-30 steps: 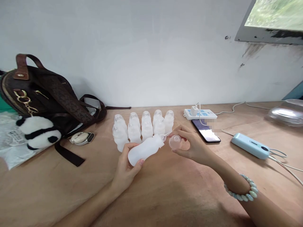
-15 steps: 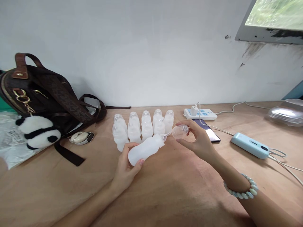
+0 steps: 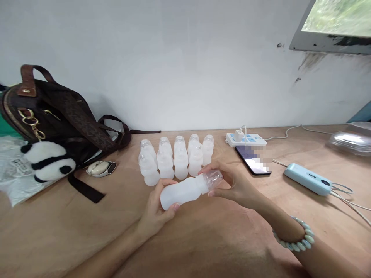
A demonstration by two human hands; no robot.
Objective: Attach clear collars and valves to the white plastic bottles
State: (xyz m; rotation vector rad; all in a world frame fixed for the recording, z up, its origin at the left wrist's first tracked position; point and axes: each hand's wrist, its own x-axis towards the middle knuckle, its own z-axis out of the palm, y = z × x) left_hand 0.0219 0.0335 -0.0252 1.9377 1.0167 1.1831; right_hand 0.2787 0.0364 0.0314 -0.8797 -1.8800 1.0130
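A frosted white baby bottle point(image 3: 184, 192) lies tilted above the table, its neck pointing right. My left hand point(image 3: 155, 208) is wrapped round its lower body, thumb on the near side. My right hand point(image 3: 234, 185) grips a clear dome cap point(image 3: 213, 178) between thumb and fingers, and the cap sits over the neck end of the bottle. Whether it is fully seated I cannot tell. Just behind, several similar capped bottles point(image 3: 181, 160) stand upright in rows on the wooden table point(image 3: 185, 239).
To the left are a dark backpack point(image 3: 58, 104), a panda plush point(image 3: 48, 162) and a pale watch-like device point(image 3: 101, 168). On the right lie a power strip point(image 3: 255, 139), a phone point(image 3: 253, 162), a light blue device point(image 3: 307, 179) with cables, and clear plastic packaging point(image 3: 352, 139).
My right hand has moved left and down, bringing the clear cap from beside the bottle onto its neck end. The bottle in my left hand has turned slightly flatter.
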